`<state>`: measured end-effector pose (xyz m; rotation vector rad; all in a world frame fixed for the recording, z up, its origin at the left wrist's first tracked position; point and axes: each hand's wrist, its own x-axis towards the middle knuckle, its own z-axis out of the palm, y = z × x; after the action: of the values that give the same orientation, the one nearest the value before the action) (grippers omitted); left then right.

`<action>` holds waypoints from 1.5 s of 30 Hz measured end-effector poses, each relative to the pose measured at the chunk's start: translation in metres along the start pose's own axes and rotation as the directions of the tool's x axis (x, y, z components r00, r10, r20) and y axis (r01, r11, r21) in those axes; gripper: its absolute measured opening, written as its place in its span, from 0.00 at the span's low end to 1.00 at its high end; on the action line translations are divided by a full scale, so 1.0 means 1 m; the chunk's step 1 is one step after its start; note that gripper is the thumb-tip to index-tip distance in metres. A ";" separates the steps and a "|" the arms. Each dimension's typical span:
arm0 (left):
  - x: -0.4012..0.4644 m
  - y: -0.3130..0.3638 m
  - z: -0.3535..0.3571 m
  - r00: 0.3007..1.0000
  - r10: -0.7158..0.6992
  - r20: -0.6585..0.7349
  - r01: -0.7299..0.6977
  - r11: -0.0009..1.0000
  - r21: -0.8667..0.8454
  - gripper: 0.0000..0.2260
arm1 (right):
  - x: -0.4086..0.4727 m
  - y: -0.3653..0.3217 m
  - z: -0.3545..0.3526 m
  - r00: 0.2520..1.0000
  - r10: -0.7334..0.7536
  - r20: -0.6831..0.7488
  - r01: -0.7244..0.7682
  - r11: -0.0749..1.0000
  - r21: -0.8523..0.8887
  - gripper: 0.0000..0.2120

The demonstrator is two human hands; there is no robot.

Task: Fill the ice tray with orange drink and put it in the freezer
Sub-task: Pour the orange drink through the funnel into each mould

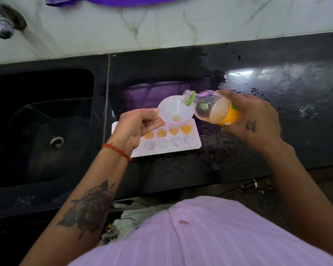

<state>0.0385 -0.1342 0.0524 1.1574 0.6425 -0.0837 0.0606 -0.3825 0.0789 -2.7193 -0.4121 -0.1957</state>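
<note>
one bottle [217, 109], one funnel [174, 109], one tray [195, 146]

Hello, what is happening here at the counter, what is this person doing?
A person is filling a white ice tray on the dark counter with orange drink. The left hand holds a small white funnel over the tray. The right hand tips an open bottle toward the funnel. The middle row holds orange drink; the near row looks unfilled. A sink lies to the left.
</note>
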 end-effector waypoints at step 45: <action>-0.041 -0.009 -0.137 0.974 0.031 -0.223 -0.040 0.999 -0.035 0.03 | -0.003 -0.107 0.062 0.949 -0.299 0.104 0.315 0.921 -0.229 0.34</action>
<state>-0.0574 -0.0296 0.0329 1.1489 0.8178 0.0902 0.0294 -0.2643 0.0591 -2.8907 -0.8912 -0.2542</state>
